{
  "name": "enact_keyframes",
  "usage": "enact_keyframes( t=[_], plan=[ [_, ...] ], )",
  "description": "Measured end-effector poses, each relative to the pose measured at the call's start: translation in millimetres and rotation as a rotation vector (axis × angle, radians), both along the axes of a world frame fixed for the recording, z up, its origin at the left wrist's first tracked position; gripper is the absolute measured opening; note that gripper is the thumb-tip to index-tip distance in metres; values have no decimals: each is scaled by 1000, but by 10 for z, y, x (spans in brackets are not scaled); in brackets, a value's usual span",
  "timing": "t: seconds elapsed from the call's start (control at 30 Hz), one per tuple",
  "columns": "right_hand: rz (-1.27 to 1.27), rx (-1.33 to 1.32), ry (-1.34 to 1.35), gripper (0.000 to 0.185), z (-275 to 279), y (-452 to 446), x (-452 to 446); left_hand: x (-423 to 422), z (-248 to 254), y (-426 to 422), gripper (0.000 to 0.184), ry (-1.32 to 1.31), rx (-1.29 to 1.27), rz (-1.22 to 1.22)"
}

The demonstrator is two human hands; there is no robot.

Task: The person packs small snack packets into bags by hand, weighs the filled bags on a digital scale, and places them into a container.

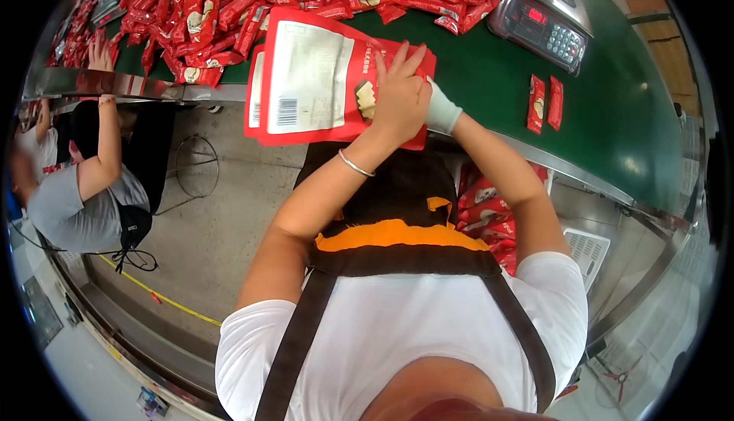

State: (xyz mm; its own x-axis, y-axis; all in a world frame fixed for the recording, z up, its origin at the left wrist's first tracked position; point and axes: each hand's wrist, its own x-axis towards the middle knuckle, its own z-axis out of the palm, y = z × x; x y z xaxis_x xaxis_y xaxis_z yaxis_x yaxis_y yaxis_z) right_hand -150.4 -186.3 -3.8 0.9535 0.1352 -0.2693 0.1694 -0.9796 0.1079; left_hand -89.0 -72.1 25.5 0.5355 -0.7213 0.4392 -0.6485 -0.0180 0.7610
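Observation:
A stack of large red pouches (348,61) with white label panels and barcodes is held at the table's front edge, overhanging it. My left hand (401,92), bare with a bangle at the wrist, lies over the right part of the top pouch, fingers spread across its front. At the stack's right edge, my right hand (443,110) wears a white glove and grips the pouches. Its fingers are hidden behind my left hand and the pouches. Two small red packets (536,104) lie side by side on the green table to the right.
Many small red packets (229,19) are heaped along the back of the green table (604,134). A digital scale (539,27) stands at the right rear. On the left, another person (92,184) reaches a hand to the heap. More red packages (489,214) sit below the table edge.

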Motion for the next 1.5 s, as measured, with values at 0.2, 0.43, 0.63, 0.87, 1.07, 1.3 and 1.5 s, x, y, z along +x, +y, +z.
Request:
enact_keyframes(
  t=[0.2, 0.43, 0.63, 0.87, 1.07, 1.3, 1.5],
  plan=[
    [-147, 1035, -154, 37, -141, -160, 197, 271, 201, -152, 30, -1, 95, -204],
    [-78, 895, -158, 46, -492, -174, 266, 50, 277, -97, 28, -254, 103, -115],
    [-110, 1118, -108, 45, -569, -141, 274, 723, 260, -135, 25, 58, 154, -176],
    [-131, 1202, -70, 45, -545, -178, 183, 1750, 46, -182, 25, -290, 872, -424],
    [-155, 1242, -72, 44, -588, -164, 148, 1598, -60, -58, 19, -200, 432, -415],
    [-148, 1302, -60, 44, -662, -196, 243, 1712, -292, 44, 14, -97, 522, -193],
    [-107, 1360, -21, 42, -686, -251, 180, 1281, -92, 288, 38, -444, 458, 193]
  ],
)
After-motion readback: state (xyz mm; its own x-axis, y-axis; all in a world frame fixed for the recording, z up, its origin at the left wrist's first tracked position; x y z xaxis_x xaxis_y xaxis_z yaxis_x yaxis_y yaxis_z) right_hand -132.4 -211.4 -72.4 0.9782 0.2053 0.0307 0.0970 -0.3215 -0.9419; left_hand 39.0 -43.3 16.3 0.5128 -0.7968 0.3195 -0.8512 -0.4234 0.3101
